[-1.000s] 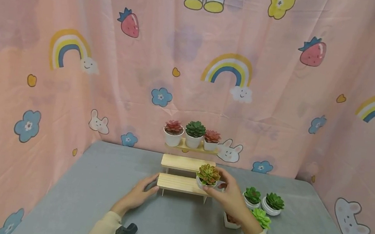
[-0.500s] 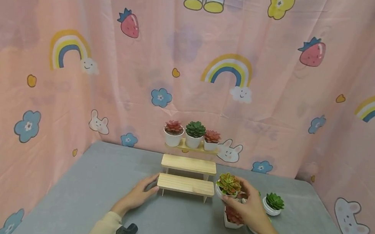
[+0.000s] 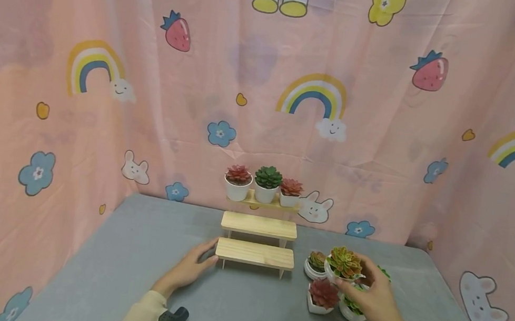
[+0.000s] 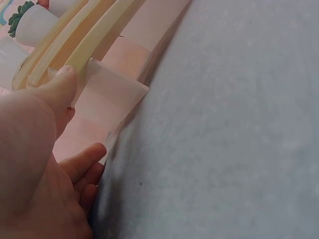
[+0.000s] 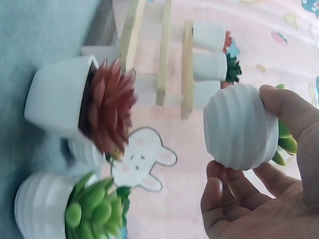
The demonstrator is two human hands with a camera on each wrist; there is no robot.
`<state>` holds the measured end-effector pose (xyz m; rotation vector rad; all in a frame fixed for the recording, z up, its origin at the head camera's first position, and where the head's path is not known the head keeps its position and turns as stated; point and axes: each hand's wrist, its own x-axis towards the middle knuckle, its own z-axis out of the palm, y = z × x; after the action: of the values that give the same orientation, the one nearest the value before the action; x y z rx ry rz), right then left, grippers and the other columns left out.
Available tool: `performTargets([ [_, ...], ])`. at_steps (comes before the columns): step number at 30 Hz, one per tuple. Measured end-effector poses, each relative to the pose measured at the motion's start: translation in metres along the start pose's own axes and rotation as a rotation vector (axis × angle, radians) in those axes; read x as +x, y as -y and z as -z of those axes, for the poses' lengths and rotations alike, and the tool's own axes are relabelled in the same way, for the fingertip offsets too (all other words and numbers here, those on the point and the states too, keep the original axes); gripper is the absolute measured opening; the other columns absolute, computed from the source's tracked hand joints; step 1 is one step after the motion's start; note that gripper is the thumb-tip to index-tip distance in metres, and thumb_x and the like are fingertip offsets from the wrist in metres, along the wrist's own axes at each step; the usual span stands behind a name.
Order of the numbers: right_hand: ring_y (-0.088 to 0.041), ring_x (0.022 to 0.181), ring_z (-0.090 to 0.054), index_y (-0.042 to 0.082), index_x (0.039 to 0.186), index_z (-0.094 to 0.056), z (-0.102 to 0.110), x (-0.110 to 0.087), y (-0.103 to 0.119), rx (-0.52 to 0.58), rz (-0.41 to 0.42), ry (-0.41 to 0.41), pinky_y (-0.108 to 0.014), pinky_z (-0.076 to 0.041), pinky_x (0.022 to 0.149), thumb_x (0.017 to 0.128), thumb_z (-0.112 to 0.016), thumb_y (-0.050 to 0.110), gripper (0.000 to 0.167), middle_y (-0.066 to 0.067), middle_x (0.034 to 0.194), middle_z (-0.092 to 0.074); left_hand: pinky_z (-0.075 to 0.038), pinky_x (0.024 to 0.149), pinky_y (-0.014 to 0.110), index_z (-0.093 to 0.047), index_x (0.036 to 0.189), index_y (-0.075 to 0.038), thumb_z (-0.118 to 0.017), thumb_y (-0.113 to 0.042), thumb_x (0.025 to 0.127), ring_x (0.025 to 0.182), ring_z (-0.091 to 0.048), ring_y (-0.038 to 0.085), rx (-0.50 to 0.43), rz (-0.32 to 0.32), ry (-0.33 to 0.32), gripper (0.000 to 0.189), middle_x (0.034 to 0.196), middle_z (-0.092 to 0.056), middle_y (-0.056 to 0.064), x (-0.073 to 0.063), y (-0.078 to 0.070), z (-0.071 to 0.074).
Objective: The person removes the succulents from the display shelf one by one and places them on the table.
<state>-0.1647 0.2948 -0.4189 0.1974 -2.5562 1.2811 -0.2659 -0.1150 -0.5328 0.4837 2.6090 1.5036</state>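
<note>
My right hand [image 3: 374, 295] holds a potted succulent [image 3: 345, 262] with yellow-green, red-tinged leaves above the other pots. In the right wrist view, thumb and fingers grip its ribbed white pot [image 5: 239, 127]. At the left end of a three-tier wooden shelf stand [image 3: 255, 254], my left hand [image 3: 188, 268] touches the lowest board. The left wrist view has that thumb [image 4: 62, 82] on the board's end, other fingers loosely bent below. Beneath the held pot stand a red succulent [image 3: 323, 294] in an angular pot, a green one [image 5: 94, 206] and a small brownish-green one [image 3: 317, 262].
Three potted succulents line the top tier: a red one [image 3: 238, 182], a dark green one [image 3: 267, 183] and a smaller red one [image 3: 290, 192]. The lower two boards are bare wood. Behind the grey table [image 3: 133, 242] hangs a pink patterned curtain [image 3: 267, 77].
My right hand has carried the yellow-green succulent from over the lowest board rightward to above the other pots. A small brownish-green succulent now shows left of it. The left hand stays at the stand.
</note>
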Motion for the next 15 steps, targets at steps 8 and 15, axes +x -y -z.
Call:
performTargets([
  [8, 0.014, 0.095, -0.057, -0.001, 0.142, -0.048, 0.019, -0.009, -0.019, 0.001, -0.021, -0.017, -0.021, -0.054, 0.074, 0.091, -0.076, 0.014, 0.060, 0.033, 0.110, -0.054, -0.019, 0.120, 0.071, -0.040, 0.157, -0.020, -0.058, -0.043, 0.102, 0.152, -0.029, 0.044, 0.014, 0.022, -0.003, 0.062, 0.163, -0.038, 0.012, -0.001, -0.001, -0.001],
  [15, 0.013, 0.091, -0.057, -0.002, 0.142, -0.047, 0.029, -0.017, -0.037, -0.026, -0.081, -0.037, -0.020, -0.053, 0.072, 0.091, -0.077, 0.017, 0.062, 0.038, 0.105, -0.053, -0.019, 0.121, 0.070, -0.039, 0.157, -0.017, -0.057, -0.042, 0.102, 0.152, -0.029, 0.044, 0.009, 0.004, -0.013, 0.063, 0.162, -0.038, 0.014, -0.001, -0.001, -0.001],
])
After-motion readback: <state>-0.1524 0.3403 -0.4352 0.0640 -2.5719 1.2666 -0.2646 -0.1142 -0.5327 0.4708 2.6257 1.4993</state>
